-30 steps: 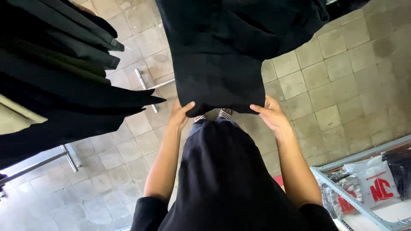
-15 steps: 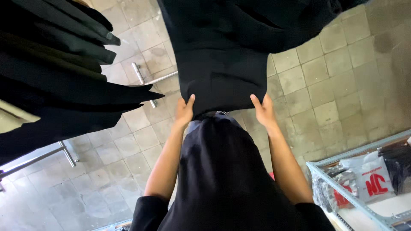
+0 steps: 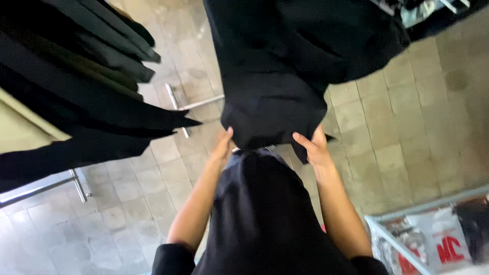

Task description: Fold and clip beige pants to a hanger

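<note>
A: What am I working on right now?

B: The black garment hanging from above, in the middle of my view. Its lower hem sits just over a second dark cloth that runs down toward my body.

A: And the hands?

B: My left hand is pressed against the garment's left lower edge, fingers curled under the hem. My right hand pinches the right lower corner, thumb on top. Both are grasping the garment, neither is free.

A: Which step would you call this?

B: I judge I'm taking hold of the hem on both sides, either to pull the garment straight or to gather it. I can't tell which from here.

A: What does the next move ask of me?

B: An even pull from both hands, I think, so the hem stays level, and care that the dark cloth beneath doesn't get caught in the grip.

A: What's around the garment?

B: Left of it, a row of dark clothes on a rack, with metal rails showing below. Under everything, a tiled floor. Lower right of the garment, a wire basket with white and red packets.
</note>
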